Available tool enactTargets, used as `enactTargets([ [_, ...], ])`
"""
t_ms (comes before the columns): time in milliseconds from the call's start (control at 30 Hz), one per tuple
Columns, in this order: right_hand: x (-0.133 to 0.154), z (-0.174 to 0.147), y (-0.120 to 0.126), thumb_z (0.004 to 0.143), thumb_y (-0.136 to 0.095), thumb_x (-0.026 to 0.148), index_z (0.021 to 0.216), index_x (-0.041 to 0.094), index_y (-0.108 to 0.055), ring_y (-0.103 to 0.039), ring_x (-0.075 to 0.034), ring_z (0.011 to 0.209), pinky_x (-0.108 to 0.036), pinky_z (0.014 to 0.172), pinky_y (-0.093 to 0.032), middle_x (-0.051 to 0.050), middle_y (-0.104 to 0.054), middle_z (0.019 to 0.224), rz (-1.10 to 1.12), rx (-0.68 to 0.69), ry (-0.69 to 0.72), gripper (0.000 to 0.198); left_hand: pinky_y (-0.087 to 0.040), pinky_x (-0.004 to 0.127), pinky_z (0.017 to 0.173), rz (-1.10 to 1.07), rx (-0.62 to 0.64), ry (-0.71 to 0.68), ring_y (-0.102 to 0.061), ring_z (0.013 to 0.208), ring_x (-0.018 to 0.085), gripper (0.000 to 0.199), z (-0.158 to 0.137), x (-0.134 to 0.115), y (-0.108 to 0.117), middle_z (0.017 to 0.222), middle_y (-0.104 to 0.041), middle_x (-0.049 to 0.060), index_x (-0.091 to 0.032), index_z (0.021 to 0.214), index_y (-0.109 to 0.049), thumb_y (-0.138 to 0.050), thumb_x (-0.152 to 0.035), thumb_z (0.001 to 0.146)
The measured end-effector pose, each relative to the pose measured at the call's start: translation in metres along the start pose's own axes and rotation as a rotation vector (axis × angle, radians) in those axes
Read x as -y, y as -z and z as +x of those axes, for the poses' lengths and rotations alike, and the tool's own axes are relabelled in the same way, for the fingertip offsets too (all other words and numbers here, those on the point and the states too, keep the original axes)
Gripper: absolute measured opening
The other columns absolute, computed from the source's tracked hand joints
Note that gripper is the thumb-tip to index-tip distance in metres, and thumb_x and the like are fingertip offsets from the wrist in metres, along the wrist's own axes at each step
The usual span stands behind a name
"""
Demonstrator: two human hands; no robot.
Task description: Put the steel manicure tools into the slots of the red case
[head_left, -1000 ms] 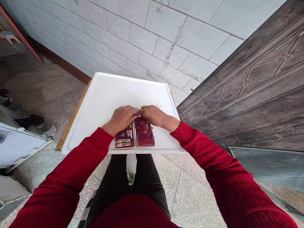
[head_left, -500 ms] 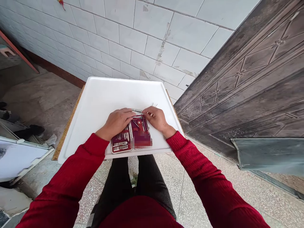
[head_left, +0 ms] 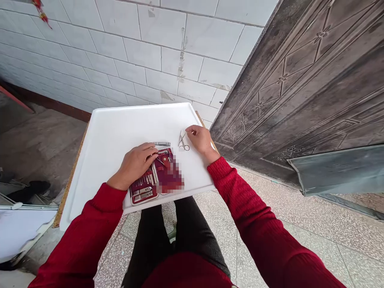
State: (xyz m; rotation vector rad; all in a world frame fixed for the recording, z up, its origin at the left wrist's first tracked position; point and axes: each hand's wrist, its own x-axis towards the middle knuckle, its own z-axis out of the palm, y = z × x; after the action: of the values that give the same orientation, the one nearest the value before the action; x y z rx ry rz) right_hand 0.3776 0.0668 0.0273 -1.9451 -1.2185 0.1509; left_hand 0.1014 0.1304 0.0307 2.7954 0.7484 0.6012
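A manicure kit in an open dark red case (head_left: 163,185) lies near the tray's front edge, its left half holding nail clippers and slim metal tools. My left hand (head_left: 133,162) rests over the case's upper left part, fingers stretched out. Just beyond those fingertips, a nail clipper (head_left: 163,143) lies on the white tray. To the right of the case are small metal scissors (head_left: 181,143) with blades spread. My right hand (head_left: 199,138) is closed in a pinch at the tip of one blade. Part of the kit is blurred out.
The white tray (head_left: 120,124) sits on a board with a brown edge. Behind it rises a white tiled wall (head_left: 120,52). A dark carved door panel (head_left: 288,92) stands at the right, and a greenish sheet (head_left: 345,168) hangs low there.
My right hand has moved right, away from the case and the nail clipper, uncovering the scissors. My left hand stays on the case. The view has shifted.
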Motion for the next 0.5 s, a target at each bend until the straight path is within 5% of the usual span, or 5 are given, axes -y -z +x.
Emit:
enactTargets([
  [300, 0.0022, -0.0012, 0.0027, 0.089, -0.060, 0.020, 0.089, 0.021, -0.077, -0.065, -0.018, 0.080, -0.028, 0.067, -0.040, -0.003, -0.077, 0.090, -0.200, 0.080, -0.032, 0.017, -0.058, 0.036, 0.087, 0.039, -0.047, 0.045, -0.071, 0.115, 0.024, 0.038, 0.0014, 0.0003, 0.0054, 0.129, -0.074, 0.004, -0.024, 0.108, -0.076, -0.041, -0.037, 0.107],
  [500, 0.0087, 0.0025, 0.0014, 0.096, -0.063, 0.047, 0.080, 0.021, -0.071, -0.063, -0.020, 0.077, -0.030, 0.064, -0.037, -0.004, -0.075, 0.083, -0.294, 0.116, -0.128, 0.032, -0.058, 0.037, 0.088, 0.043, -0.040, 0.068, -0.071, 0.113, 0.025, 0.037, 0.0016, -0.0002, 0.0046, 0.126, -0.076, 0.004, -0.024, 0.103, -0.077, -0.042, -0.036, 0.105],
])
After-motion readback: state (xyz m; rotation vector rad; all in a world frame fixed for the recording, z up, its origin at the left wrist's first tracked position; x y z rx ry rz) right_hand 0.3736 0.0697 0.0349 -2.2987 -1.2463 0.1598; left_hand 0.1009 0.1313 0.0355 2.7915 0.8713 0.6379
